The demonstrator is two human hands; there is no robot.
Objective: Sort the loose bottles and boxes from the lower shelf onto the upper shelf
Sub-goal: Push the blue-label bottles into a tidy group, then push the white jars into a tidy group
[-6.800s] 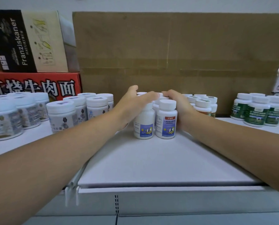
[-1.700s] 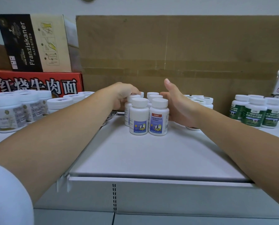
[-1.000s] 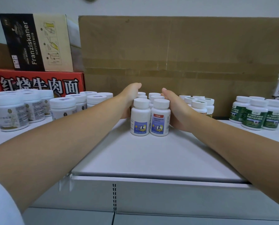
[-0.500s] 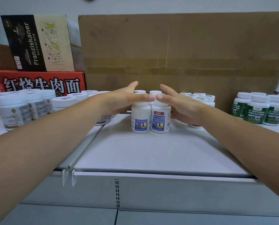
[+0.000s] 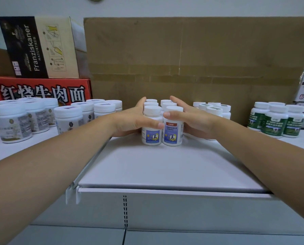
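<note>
Your left hand (image 5: 130,121), right hand (image 5: 197,122): straight fingers flank blue-label bottles (image 5: 152,135); white shelf (image 5: 165,165) runs thumbs to front edge; cardboard (image 5: 192,55) behind fingertips.

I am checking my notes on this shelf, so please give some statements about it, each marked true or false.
1. The left hand and the right hand flank the blue-label bottles. True.
2. The green-label bottles stand left of both hands. False: they stand to the right.
3. The brown cardboard stands behind the bottles. True.
4. The front blue-label bottles lie toppled. False: they stand upright.
</note>
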